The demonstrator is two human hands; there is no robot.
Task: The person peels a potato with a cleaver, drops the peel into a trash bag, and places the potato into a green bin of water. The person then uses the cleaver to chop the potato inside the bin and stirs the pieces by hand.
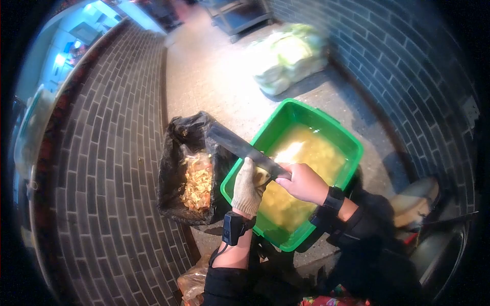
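Note:
My left hand point(248, 187), in a pale knitted glove, is closed round a yellowish piece point(261, 176) above the left side of a green tub point(317, 113). Bare and closed, my right hand point(303, 183) grips the handle end of a wide dark blade point(235, 143). The blade slants up and left past my gloved fingertips, its far end over a black-lined bin point(171, 153). Cloudy yellow water point(306, 153) with pale pieces fills much of the tub. Yellow and brown peelings point(198, 182) lie in the bin.
A brick wall point(112, 127) runs along the left and another point(403, 56) along the right. On the floor point(204, 76), beyond the tub, stands a large bag of pale green produce point(288, 58). A dark cart point(240, 18) is farther back. Clear plastic point(193, 283) lies at the lower left.

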